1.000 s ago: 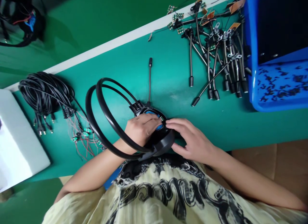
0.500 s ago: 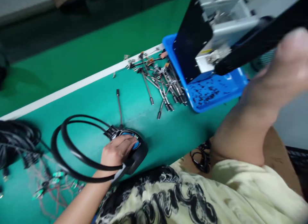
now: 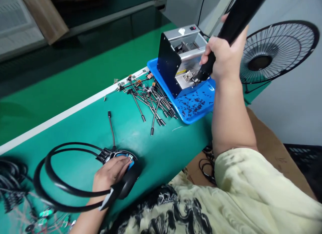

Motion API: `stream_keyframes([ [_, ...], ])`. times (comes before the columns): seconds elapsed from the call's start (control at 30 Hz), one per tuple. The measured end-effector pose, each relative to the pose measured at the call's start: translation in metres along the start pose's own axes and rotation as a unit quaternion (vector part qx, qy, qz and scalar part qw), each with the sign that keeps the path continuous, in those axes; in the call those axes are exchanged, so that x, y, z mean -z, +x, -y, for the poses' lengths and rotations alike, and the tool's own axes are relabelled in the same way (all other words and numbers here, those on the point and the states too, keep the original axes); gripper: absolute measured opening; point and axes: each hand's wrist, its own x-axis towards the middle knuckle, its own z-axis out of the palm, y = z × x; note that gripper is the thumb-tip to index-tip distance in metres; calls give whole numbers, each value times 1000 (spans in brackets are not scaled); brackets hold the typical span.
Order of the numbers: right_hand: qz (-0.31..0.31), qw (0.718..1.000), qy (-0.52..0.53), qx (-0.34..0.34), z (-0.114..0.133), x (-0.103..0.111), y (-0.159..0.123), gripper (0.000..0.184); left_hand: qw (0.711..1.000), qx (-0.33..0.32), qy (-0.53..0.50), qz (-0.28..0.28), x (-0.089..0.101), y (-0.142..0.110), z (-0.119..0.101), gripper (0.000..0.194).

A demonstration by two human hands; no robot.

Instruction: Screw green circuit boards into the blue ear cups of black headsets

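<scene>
Head view: the left hand (image 3: 113,170) lies over the open ear cup of a black headset (image 3: 130,182), its fingers close together and bent onto the blue inner part, at a small green board (image 3: 131,157); whether they pinch anything I cannot tell. The headset is on the green table (image 3: 161,143), its double headband (image 3: 72,191) looping around the left forearm, and a thin microphone boom (image 3: 112,130) extends from the cup, beyond the left hand. The right hand (image 3: 223,54) is closed around a thick black cylindrical tool (image 3: 232,24), held tilted, its lower end at the metal front of a boxy machine (image 3: 167,63). That machine sits in a blue tray (image 3: 192,121) just left of the right hand, with small black pieces (image 3: 196,105) scattered in it. Between the hands, beside the tray, loose booms (image 3: 137,105) lie in a pile. Black cables (image 3: 11,173) lie left of the left hand; a fan (image 3: 260,63) stands right of the right one.
</scene>
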Motion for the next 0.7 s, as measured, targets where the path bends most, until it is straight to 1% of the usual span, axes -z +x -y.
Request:
stream_keyframes([
  [0.07, 5, 1000, 12, -23, 6, 1, -12, 34, 1000, -4, 7, -3, -2, 0, 2, 12],
  [0.1, 9, 1000, 14, -27, 14, -2, -20, 34, 1000, -13, 10, -8, -3, 0, 2, 12],
  [0.17, 13, 999, 22, -29, 36, -17, -37, 42, 1000, -28, 6, -8, -1, 2, -2, 11],
  [0.23, 19, 997, 59, -44, 66, -44, -55, 54, 1000, -27, -4, 5, 2, 5, -8, 10],
  [0.27, 29, 994, 87, -66, 82, -60, -64, 60, 1000, -20, -7, 13, 4, 6, -11, 10],
  [0.3, 41, 987, 128, -89, 97, -78, -73, 61, 1000, -15, -11, 16, 5, 8, -13, 11],
  [0.37, 104, 963, 186, -162, 119, -113, -95, 60, 1000, -9, -14, 15, 6, 9, -16, 14],
  [0.4, 131, 948, 226, -180, 126, -129, -107, 56, 1000, -9, -14, 17, 6, 9, -16, 16],
  [0.47, 150, 927, 298, -174, 130, -156, -133, 42, 1000, -5, -10, 26, 5, 8, -16, 16],
  [0.53, 172, 920, 315, -157, 125, -175, -158, 32, 1000, 4, -7, 28, 4, 6, -16, 16],
  [0.63, 233, 920, 273, -156, 115, -186, -180, 30, 1000, -10, -10, -1, 4, 6, -17, 21],
  [0.7, 244, 922, 260, -152, 112, -188, -186, 32, 1000, -23, -8, -14, 4, 7, -18, 25],
])
